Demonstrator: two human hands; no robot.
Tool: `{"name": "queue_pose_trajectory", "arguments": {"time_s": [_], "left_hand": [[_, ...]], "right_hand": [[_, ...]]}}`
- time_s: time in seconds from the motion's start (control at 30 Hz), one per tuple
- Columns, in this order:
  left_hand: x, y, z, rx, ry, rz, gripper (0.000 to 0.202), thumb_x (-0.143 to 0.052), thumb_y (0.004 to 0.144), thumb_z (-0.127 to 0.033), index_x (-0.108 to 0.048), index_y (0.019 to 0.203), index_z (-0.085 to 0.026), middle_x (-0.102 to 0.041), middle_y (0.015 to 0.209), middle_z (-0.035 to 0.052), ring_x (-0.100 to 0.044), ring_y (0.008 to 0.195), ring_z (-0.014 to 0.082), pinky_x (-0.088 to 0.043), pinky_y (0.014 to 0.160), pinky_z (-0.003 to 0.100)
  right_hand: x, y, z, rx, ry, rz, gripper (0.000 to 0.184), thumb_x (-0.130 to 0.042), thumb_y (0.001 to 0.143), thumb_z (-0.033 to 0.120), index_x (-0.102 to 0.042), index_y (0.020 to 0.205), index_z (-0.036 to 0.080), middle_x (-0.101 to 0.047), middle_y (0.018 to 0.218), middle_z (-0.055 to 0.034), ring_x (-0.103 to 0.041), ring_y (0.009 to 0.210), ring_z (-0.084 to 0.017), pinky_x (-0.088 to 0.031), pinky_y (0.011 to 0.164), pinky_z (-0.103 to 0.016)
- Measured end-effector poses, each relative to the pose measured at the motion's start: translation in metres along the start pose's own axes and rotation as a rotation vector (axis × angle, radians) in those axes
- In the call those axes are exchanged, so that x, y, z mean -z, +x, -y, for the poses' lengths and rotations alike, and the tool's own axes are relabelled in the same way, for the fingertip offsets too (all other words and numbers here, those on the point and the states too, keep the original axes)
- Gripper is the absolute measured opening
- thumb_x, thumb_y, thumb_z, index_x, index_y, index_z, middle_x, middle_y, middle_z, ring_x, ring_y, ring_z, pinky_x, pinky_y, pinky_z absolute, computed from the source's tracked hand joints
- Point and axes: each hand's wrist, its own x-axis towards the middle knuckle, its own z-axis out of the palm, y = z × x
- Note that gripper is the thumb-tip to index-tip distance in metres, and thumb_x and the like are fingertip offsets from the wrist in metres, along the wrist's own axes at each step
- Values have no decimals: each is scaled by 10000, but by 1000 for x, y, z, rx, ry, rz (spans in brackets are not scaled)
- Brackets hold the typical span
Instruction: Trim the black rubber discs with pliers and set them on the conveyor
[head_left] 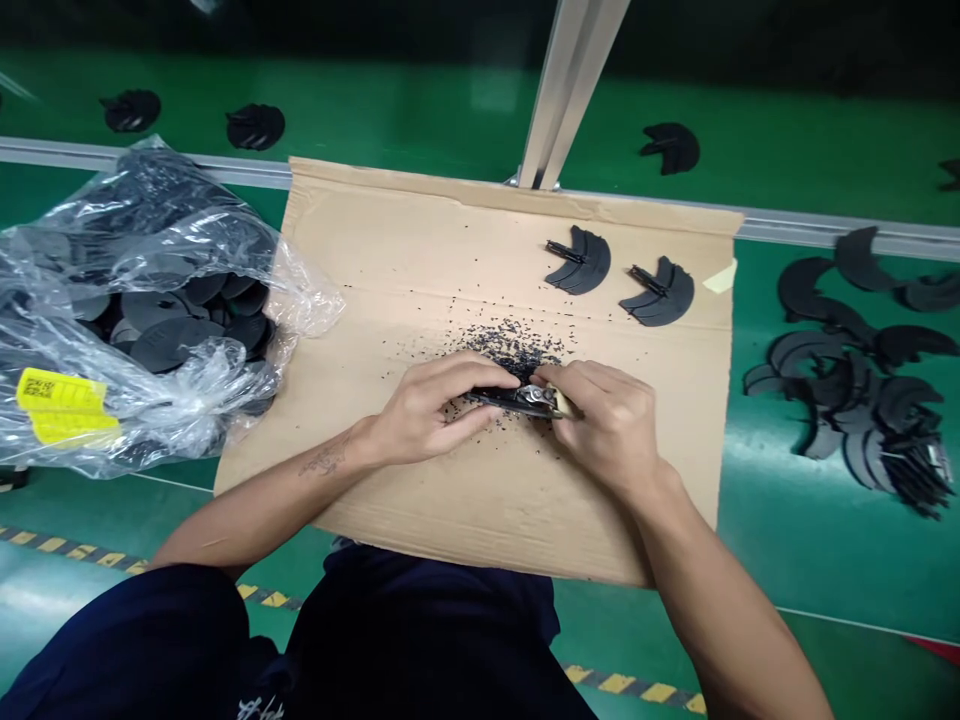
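Over the middle of a cardboard sheet (420,500), my left hand (435,405) is closed on a thin black plastic part (491,397), gripping its left end between thumb and fingers. My right hand (607,420) is wrapped round a pair of cutting pliers (538,394) with pale handles. Their metal head meets the right side of the part; the jaws' exact bite is hidden. Small black clippings (510,345) lie scattered beneath and beyond both hands. Farther back on the cardboard rest two curved black parts with thin stems, one (589,262) left of the other (669,293).
On the left, a clear plastic bag (180,400) with a yellow label holds many black discs (176,340). Loose curved black pieces (814,350) pile up at the right on the green surface. A metal post (574,90) rises behind the cardboard, before a reflective green panel.
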Motion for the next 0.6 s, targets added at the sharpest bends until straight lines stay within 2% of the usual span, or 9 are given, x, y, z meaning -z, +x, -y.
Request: {"name": "queue_pose_trajectory", "arguments": {"time_s": [0.13, 0.27, 0.4, 0.5, 0.6], "left_hand": [[-1, 1, -2, -2, -16, -19, 240, -659, 887, -155, -658, 1127, -164, -718, 945, 55, -667, 856, 139, -572, 753, 271], [-2, 1, -2, -47, -21, 34, 280, -632, 896, -153, -664, 1173, -181, -693, 934, 50, -642, 832, 133, -551, 731, 260], [-3, 0, -1, -31, 26, 45, 357, -591, 916, -150, -641, 1265, -206, -672, 943, 42, -621, 817, 123, -544, 721, 253], [-5, -2, -2, 77, -14, -2, 316, -614, 922, -200, -662, 1234, -208, -692, 960, 45, -629, 832, 134, -548, 739, 271], [-6, -2, -4, 350, -216, -116, 225, -662, 924, -362, -710, 1036, -173, -710, 912, 50, -660, 828, 158, -561, 745, 288]], "right_hand": [[1, 0, -1, -36, -83, 1, 238, -502, 904, 107, -728, 914, 180, -716, 720, -28, -606, 654, -150, -413, 633, -274], [2, 1, -2, -22, -188, -18, 183, -532, 930, 141, -711, 936, 179, -697, 725, -28, -557, 673, -157, -365, 641, -292], [1, 3, -1, 0, -283, -15, 223, -531, 879, 75, -687, 1006, 170, -667, 747, -41, -503, 722, -184, -301, 648, -325], [3, 3, -3, -25, -305, 1, 271, -500, 859, 58, -678, 1034, 164, -649, 767, -49, -474, 744, -195, -292, 656, -329], [6, 4, -6, -42, -300, -3, 266, -494, 853, 72, -675, 1028, 158, -642, 780, -54, -468, 754, -202, -307, 668, -327]]}}
